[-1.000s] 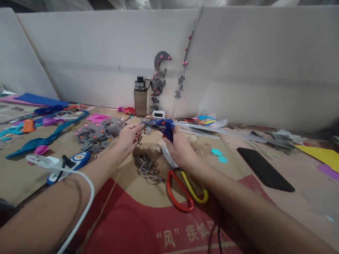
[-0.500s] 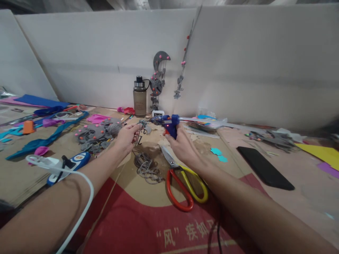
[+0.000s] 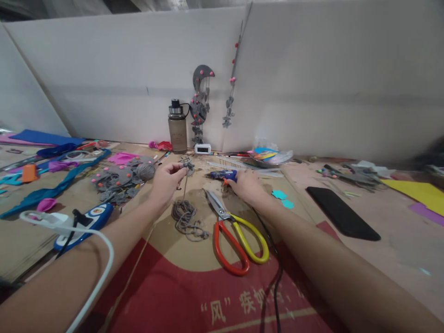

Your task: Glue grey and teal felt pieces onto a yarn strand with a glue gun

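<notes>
My left hand (image 3: 168, 181) pinches a small grey felt piece (image 3: 188, 163) on a grey string that hangs down to a coil of grey cord (image 3: 186, 217) on the cardboard. My right hand (image 3: 247, 185) lies low over the blue glue gun (image 3: 222, 175), which rests on the table; its fingers cover the handle. Red-and-yellow scissors (image 3: 236, 233) lie just in front of my right hand. A black cable (image 3: 274, 268) runs back along my right arm.
Grey felt cut-outs with pink dots (image 3: 120, 180) lie left. A water bottle (image 3: 177, 127), small clock (image 3: 202, 148) and hanging felt ornament (image 3: 200, 99) stand by the white wall. A black phone (image 3: 342, 213) lies right. Blue and pink foam strips (image 3: 52, 185) lie far left, and a white cable (image 3: 100, 268) crosses my left arm.
My right hand lowered the glue gun from beside the felt piece down onto the table. My left hand kept the felt piece raised.
</notes>
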Demonstrator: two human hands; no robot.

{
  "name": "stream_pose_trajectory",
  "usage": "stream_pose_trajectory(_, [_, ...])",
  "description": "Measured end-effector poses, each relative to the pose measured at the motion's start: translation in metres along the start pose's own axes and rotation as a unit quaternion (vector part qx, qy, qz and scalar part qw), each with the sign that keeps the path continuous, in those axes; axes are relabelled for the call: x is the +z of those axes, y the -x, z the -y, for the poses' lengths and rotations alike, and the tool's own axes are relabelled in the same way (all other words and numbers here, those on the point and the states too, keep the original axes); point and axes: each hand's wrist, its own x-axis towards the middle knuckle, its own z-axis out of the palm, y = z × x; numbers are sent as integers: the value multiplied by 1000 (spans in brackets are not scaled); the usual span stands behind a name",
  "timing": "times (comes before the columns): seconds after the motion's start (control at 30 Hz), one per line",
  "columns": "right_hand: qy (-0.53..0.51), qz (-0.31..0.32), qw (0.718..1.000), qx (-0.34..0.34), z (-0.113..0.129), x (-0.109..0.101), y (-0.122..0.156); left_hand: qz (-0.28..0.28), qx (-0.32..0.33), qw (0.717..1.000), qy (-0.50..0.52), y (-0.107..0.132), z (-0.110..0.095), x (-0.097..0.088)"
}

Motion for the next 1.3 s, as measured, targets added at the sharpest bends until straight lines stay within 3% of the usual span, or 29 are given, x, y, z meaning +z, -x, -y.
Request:
stream_pose_trajectory(0.07, [-68, -85, 993, -37, 11, -3, 6, -16, 45, 998, -46, 5, -5, 2])
stream_pose_trajectory(0.13, [-233, -78, 965, -89, 29, -3, 13, -27, 93, 990, -102, 12, -11, 5])
stream_pose_trajectory(0.17, [-340, -45, 934, -102, 39, -3, 18, -29, 115, 985, -124, 15, -15, 6])
stream_pose_trajectory(0.23, [-529, 35, 843, -92, 59, -1, 28, -33, 145, 976, -159, 21, -21, 9])
stream_pose_trajectory(0.3, [-646, 105, 754, -54, 74, 1, 37, -35, 168, 965, -198, 25, -24, 11])
stream_pose_trajectory(0.37, [-698, 153, 699, -22, 81, 1, 44, -31, 174, 956, -236, 28, -26, 13])
stream_pose_trajectory(0.4, [-706, 164, 689, -11, 82, 1, 45, -26, 170, 953, -249, 29, -27, 13])
stream_pose_trajectory(0.47, [-696, 155, 701, -2, 79, 1, 45, -12, 152, 954, -257, 30, -27, 14])
stream_pose_trajectory(0.63, [-595, 79, 799, -38, 69, 5, 37, 16, 101, 978, -180, 29, -22, 16])
stream_pose_trajectory(0.73, [-555, 50, 828, -62, 66, 7, 34, 24, 78, 988, -128, 28, -18, 17])
stream_pose_trajectory(1.17, [-501, -13, 864, -48, 65, 9, 34, 34, -3, 998, -46, 32, -16, 23])
stream_pose_trajectory(1.3, [-514, -14, 857, -32, 66, 11, 33, 49, -33, 998, 8, 34, -17, 26])
